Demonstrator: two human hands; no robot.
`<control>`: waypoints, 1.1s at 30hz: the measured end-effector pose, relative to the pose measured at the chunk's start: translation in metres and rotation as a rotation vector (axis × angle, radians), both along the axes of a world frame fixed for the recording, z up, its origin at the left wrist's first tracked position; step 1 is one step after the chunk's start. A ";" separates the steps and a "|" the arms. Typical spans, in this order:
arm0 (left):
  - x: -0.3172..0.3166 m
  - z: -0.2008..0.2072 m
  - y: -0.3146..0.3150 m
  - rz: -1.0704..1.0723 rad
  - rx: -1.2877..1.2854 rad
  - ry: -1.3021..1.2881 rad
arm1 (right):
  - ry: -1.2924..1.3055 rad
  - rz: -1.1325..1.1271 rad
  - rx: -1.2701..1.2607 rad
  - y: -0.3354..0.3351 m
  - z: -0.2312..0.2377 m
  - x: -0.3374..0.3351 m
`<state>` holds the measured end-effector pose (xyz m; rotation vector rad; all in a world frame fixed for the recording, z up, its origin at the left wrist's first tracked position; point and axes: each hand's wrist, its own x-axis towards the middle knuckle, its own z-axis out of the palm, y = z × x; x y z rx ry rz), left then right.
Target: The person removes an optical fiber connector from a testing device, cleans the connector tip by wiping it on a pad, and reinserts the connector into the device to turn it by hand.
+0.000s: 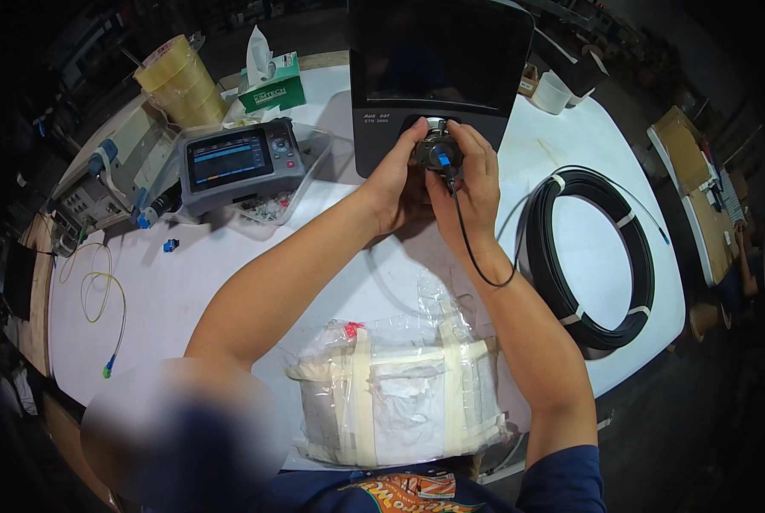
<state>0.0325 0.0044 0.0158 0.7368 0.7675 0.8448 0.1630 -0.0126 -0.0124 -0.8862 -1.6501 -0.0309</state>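
Both my hands meet at the front of a dark inspection device (440, 64) with a large screen. My left hand (391, 175) closes around the left side of a round black fitting (428, 154) with a metal rim. On its other side, my right hand (472, 175) curls its fingers over the fitting, its thumb low beside the cable. A blue fiber optic connector (443, 160) sits at the fitting's face, between the hands. From it a thin black cable (469, 244) loops down over my right wrist and back toward a black cable coil (540, 256) on the right.
A handheld tester (241, 162) rests on a clear plastic bin (318, 145) at left. Behind stand tape rolls (181, 81) and a tissue box (275, 85). A yellow patch cord (113, 282) and small blue adapter (171, 245) lie left. A taped plastic-wrapped bundle (408, 402) lies nearest me.
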 end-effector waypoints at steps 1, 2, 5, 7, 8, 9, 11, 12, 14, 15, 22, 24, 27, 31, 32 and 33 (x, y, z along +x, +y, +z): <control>0.000 -0.002 0.001 0.004 -0.004 -0.011 | -0.001 0.000 0.000 0.000 0.000 0.000; -0.001 -0.003 0.002 0.009 -0.007 -0.021 | -0.007 0.006 0.005 0.000 0.001 0.000; -0.002 -0.005 0.000 0.010 -0.015 -0.016 | -0.026 0.011 0.019 -0.001 0.001 0.001; -0.002 -0.007 0.000 0.015 -0.012 -0.017 | -0.038 0.012 0.032 0.000 0.002 0.003; -0.001 -0.008 0.000 0.021 -0.011 -0.018 | -0.047 0.011 0.041 0.001 0.002 0.004; -0.001 -0.007 0.000 0.020 -0.011 -0.018 | -0.054 0.009 0.048 0.001 0.002 0.004; 0.000 -0.007 -0.001 0.051 -0.020 0.017 | -0.072 0.003 0.055 0.001 0.002 0.005; -0.002 -0.008 -0.001 0.052 -0.022 0.018 | -0.088 0.001 0.061 0.001 0.002 0.004; -0.004 -0.009 -0.001 0.062 -0.017 0.038 | -0.092 -0.002 0.063 0.001 0.002 0.003; -0.004 -0.009 -0.001 0.062 -0.016 0.037 | -0.098 -0.008 0.067 0.001 0.003 0.003; -0.001 -0.006 -0.005 0.068 -0.019 0.019 | -0.104 -0.008 0.071 0.002 0.001 0.005; -0.003 -0.007 -0.004 0.080 -0.015 0.023 | -0.136 -0.022 0.100 0.002 0.004 0.007; -0.009 -0.016 0.005 -0.010 -0.012 -0.025 | -0.070 0.001 0.045 0.000 0.002 0.001; -0.003 -0.010 0.007 -0.017 0.010 -0.035 | 0.020 0.031 0.024 0.002 -0.003 -0.001; -0.001 -0.006 0.007 -0.021 -0.003 -0.007 | 0.026 0.035 0.038 0.004 -0.003 0.001; -0.002 -0.004 0.007 -0.020 -0.004 -0.007 | 0.032 0.043 0.047 0.004 -0.004 0.000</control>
